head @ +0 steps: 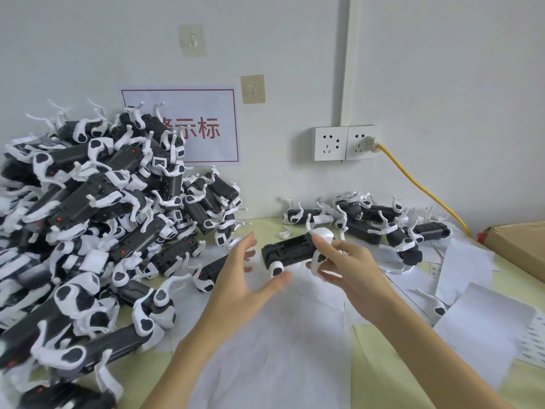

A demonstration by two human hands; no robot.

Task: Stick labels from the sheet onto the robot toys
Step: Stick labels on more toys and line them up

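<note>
A black-and-white robot dog toy is held belly-up above the table's middle. My right hand grips it at its white head end. My left hand is spread wide just left of the toy, fingers straight, thumb under a white leg, holding nothing. A large heap of the same toys fills the left side. A smaller row of toys lies at the back right by the wall. A label sheet with rows of stickers shows at the far right edge.
White backing sheets cover the yellow-green table under my arms and at the right. A cardboard box sits back right. A yellow cable runs from the wall socket. A red-lettered sign hangs behind the heap.
</note>
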